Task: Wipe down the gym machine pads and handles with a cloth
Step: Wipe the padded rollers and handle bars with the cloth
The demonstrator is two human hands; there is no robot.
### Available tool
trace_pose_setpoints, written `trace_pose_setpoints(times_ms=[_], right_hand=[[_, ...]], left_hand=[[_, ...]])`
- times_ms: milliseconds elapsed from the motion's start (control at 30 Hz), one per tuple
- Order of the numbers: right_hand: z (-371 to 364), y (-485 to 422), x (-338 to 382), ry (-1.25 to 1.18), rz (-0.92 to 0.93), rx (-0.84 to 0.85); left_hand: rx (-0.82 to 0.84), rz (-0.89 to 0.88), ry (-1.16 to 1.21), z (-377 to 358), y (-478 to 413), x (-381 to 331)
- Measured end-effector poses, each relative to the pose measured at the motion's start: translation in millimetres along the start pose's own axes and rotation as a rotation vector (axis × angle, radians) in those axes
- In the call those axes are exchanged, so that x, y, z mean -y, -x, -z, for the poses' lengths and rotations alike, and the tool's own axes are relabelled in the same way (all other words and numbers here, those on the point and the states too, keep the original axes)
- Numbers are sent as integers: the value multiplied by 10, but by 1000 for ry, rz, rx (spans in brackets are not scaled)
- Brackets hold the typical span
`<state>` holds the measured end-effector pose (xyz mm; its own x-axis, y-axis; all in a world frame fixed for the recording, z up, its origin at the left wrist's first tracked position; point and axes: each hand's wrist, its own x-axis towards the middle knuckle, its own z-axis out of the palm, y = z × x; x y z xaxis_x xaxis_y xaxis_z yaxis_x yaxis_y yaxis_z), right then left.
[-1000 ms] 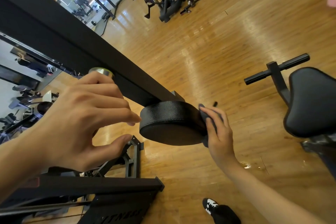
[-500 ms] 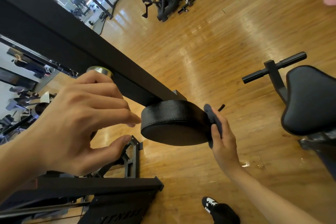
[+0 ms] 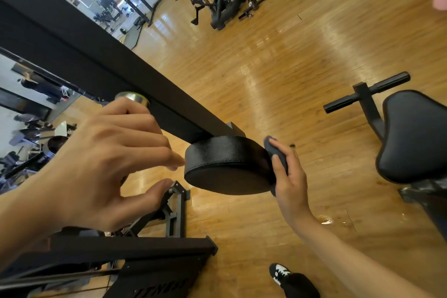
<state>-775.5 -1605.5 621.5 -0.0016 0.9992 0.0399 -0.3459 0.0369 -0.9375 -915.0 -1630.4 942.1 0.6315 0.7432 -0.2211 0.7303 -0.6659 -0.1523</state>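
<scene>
Wooden floor (image 3: 290, 68) below, right hand (image 3: 292, 181) pinches cloth (image 3: 269, 143) against pad (image 3: 225, 159); left hand (image 3: 96, 159) spread, empty.

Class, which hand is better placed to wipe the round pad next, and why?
Right. The right hand holds the cloth against the side of the round pad; the left hand has no cloth.

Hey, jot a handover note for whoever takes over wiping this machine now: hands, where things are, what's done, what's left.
Left hand: open, fingertips at the round pad's left edge, holding nothing.
Right hand: grips the dark cloth against the pad's right side.
Done: cannot tell what is already wiped.
Left: finish this pad, then the seat and handle bar to the right.
</scene>
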Motion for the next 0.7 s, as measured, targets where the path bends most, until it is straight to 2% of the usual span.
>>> trace_pose_setpoints(times_ms=[100,300,433,500,600,700], right_hand=[[-111,-85,231,128,348,59],[-114,-181,267,311,729,201],[-297,-435,640,463,1014,544],[-285,-510,632,541,1082,644],[-307,-548,656,533,1110,638],[-532,-635,789,620,1275,707]], left_hand=[[-16,-3,-6,5,1,15],[-17,-15,16,-3,-17,-2],[8,-23,8,0,15,58],[17,-35,-4,-11,37,105],[38,-28,0,-24,77,107],[54,-31,-2,5,26,132]])
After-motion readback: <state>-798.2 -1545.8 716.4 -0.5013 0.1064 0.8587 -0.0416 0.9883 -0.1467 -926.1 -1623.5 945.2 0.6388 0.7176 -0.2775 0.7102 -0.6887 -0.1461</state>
